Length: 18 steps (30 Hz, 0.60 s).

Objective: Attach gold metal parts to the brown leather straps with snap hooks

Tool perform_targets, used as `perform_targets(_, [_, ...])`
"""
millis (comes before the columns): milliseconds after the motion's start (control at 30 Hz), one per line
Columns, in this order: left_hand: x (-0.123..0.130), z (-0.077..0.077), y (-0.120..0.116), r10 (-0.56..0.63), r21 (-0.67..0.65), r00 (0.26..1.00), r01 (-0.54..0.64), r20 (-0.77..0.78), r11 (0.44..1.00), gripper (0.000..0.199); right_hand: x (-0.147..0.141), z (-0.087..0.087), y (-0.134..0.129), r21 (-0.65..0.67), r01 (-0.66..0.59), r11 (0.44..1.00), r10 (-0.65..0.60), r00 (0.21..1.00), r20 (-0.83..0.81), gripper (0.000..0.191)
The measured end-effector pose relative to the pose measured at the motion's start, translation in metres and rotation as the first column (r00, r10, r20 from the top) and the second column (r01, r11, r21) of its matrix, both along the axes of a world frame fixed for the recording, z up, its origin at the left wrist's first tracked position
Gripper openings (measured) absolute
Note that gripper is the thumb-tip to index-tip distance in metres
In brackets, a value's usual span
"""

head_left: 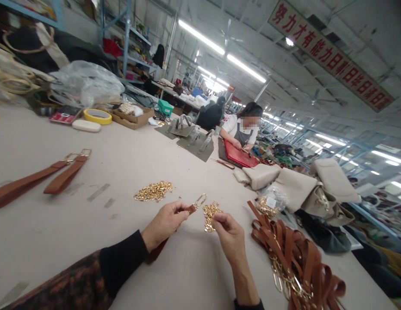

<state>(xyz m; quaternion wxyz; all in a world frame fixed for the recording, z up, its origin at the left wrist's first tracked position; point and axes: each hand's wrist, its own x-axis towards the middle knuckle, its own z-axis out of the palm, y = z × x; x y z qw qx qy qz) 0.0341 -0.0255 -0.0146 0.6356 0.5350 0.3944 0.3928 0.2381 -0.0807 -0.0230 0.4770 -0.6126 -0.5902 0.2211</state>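
My left hand (168,221) is closed around a brown leather strap (191,209), and a gold clasp (200,199) sticks out past its end. The rest of that strap hangs below the hand. At the near edge of a small pile of gold metal pieces (210,211), my right hand (231,234) has thumb and forefinger pinched together. Whatever may be between those fingertips is too small to make out. A larger pile of similar gold pieces (155,190) lies beyond my left hand.
Brown straps with gold clasps (293,258) are heaped at right. Two finished-looking straps (66,174) lie at left. Beige bags (299,193), a yellow tape roll (97,116) and a cardboard box (132,118) stand farther back. Across the table, a person (240,133) works over a red piece (240,154).
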Motion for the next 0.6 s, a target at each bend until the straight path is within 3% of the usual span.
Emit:
perform_targets(100, [0.0, -0.001, 0.0, 0.038, 0.09, 0.999, -0.036, -0.017, 0.995, 0.017, -0.031, 0.002, 0.004, 0.063, -0.055, 0.996, 0.06, 0.995, -0.078, 0.011])
perform_targets(233, [-0.001, -0.004, -0.001, 0.069, 0.173, 0.997, -0.063, -0.029, 0.983, 0.021, -0.055, 0.008, 0.009, 0.21, -0.091, 0.973, 0.079, 0.995, 0.066, 0.005])
perform_targets(400, [0.002, -0.009, -0.006, 0.064, 0.176, 0.997, -0.056, -0.038, 0.983, 0.02, -0.06, 0.011, 0.011, 0.376, -0.178, 0.909, 0.07, 0.956, 0.284, 0.012])
perform_targets(600, [0.004, -0.01, -0.01, 0.013, 0.154, 0.999, -0.007, -0.034, 0.988, 0.024, -0.06, 0.013, 0.009, 0.428, -0.229, 0.874, 0.037, 0.911, 0.412, 0.02])
